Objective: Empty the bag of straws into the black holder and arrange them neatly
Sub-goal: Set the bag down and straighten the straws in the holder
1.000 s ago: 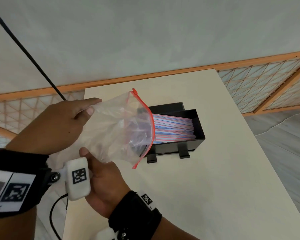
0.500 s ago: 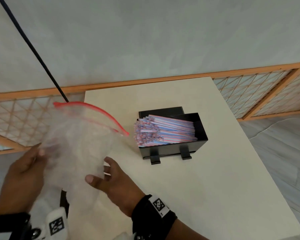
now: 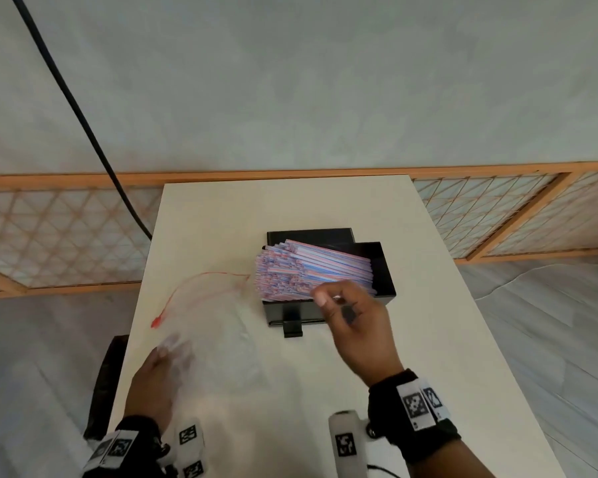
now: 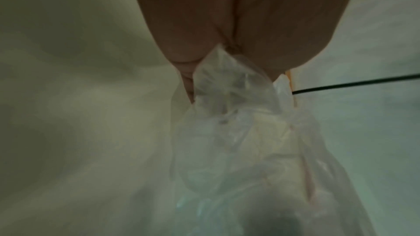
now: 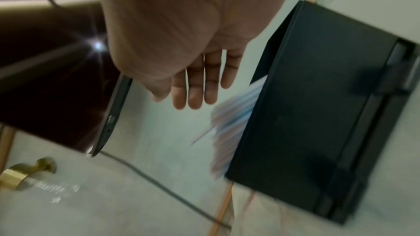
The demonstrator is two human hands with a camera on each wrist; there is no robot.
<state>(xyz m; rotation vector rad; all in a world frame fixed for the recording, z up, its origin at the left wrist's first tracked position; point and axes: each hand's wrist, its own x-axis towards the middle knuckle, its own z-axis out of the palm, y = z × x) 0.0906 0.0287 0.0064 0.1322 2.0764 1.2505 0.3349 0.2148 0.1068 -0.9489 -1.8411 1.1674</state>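
The black holder (image 3: pixel 384 270) stands mid-table, filled with a slanted heap of pink-and-blue striped straws (image 3: pixel 311 270) whose ends overhang its left side. The clear bag (image 3: pixel 214 312) with a red zip edge lies empty on the table left of the holder. My left hand (image 3: pixel 163 367) pinches the bag's (image 4: pixel 238 132) crumpled bottom between fingers (image 4: pixel 188 42) and thumb. My right hand (image 3: pixel 353 315) hovers over the holder's front wall, fingers loosely extended (image 5: pixel 195 92) and holding nothing, beside the straws (image 5: pixel 236 107) and holder (image 5: pixel 318 114).
The cream table (image 3: pixel 359 391) is narrow, with floor on both sides. A wooden lattice rail (image 3: pixel 49 236) runs behind it. A black cable (image 3: pixel 83 115) hangs down at the left. A dark object (image 3: pixel 107 384) stands by the table's left edge.
The bag came off the straws, swung left and dropped onto the table. My right hand let go of it and moved to the holder's front. The straws stay in the holder.
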